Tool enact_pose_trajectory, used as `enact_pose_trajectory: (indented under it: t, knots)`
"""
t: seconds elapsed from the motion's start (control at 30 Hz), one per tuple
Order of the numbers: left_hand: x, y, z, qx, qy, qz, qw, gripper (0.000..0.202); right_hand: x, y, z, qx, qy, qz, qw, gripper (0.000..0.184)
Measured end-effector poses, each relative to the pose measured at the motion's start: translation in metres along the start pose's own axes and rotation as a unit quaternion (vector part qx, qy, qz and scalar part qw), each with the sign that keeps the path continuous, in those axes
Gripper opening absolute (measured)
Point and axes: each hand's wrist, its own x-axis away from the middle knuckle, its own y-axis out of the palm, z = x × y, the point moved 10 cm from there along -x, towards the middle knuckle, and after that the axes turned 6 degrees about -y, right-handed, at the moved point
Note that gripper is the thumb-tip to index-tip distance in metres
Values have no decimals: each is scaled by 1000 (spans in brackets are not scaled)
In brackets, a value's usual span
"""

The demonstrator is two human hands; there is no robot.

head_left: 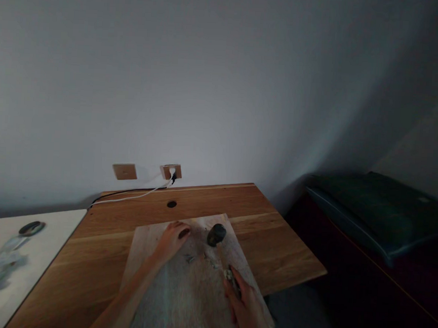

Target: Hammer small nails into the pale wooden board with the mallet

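Honestly, the left hand (172, 238) lies flat with fingers together on the board (189, 291) on the table (98, 245), right beside the hammer (216, 234) head; the right hand (245, 306) is wrapped tight around its handle. A glancing blow could catch those fingers.

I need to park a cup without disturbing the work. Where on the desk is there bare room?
Bare wood lies right of the pale mat up to the wooden desk's right edge, and along the back between the mat and the round cable hole. The left strip is bare too. The mat's middle is crowded: left hand, right hand, dark-headed hammer, small scraps.
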Motion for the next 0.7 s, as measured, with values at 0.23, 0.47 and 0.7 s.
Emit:
enact_pose_trajectory:
  t: [0.23, 0.47, 0.7]
  knots:
    - [0, 0, 6, -7, -4, -13, 1000, 14, -5, 7, 7, -4, -1, -2, 1000, 77]
    - [-1, 4, -5, 12, 1, -6, 1000, 27, -14, 22, -34, -32, -42, -51, 997, 59]
    - [-2, 6, -11, 15, -30, 2, 999, 30, -27, 36, -55, -44, -65, -53, 996, 53]
